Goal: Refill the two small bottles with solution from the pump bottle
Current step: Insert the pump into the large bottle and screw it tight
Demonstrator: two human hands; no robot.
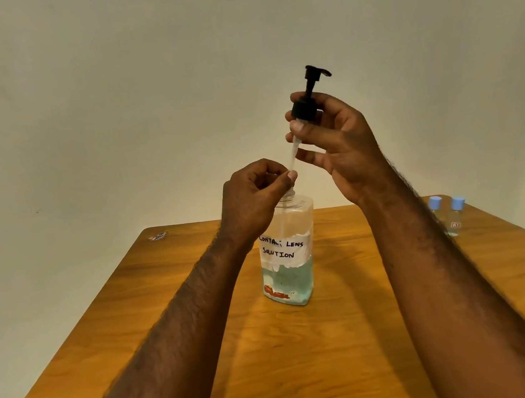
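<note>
**Pump lifted out of the solution bottle**

The pump bottle (289, 261) stands upright near the middle of the worktop (167, 291), a little toward its far edge. It is clear, with pale blue liquid in its lower part and a white label (285, 250) hand-lettered "CONTACT LENS SOLUTION". Its neck is uncapped. The black pump head (305, 109) is held above it, tilted, by the right hand (336, 144), whose thumb and fingers grip the collar. The pale dip tube (292, 156) slants down from the collar into the neck.

The left hand (254, 196) sits at the neck with its fingers curled. Thumb and forefinger seem to pinch the dip tube just above the opening, though the contact itself is hard to make out.

At the far right corner of the worktop stand a small bottle (435, 203) and a second small bottle (456, 216) side by side, both upright with light blue caps on, the first partly hidden behind the right forearm. A small scrap (158, 236) lies at the far left corner.
</note>
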